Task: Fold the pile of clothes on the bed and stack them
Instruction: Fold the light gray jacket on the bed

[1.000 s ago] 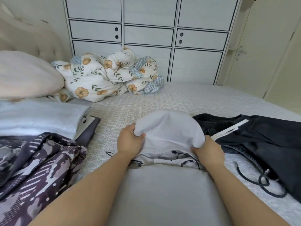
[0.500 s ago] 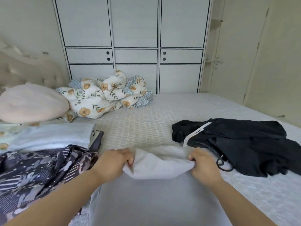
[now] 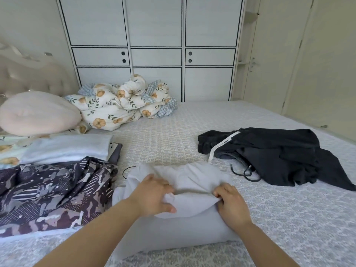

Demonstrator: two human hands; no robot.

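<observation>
White garment (image 3: 192,182) w/ both hands (image 3: 152,195)

The camo garment (image 3: 50,193) runs off the left edge, the folded stack (image 3: 65,149) beside it hides its lower layers, the black garment (image 3: 273,153) is too bunched to tell its kind, and both fingertips vanish under the white cloth (image 3: 192,182).

Setting: bedroom in a home. Evidence: a bed (image 3: 165,135) with a patterned cover filling the view, a tufted headboard (image 3: 32,76) and pink pillow (image 3: 38,112) at its left edge, a crumpled floral duvet (image 3: 119,105) at its far edge. Behind: white panelled wardrobe (image 3: 154,49), cream door (image 3: 269,60) to the right.
</observation>
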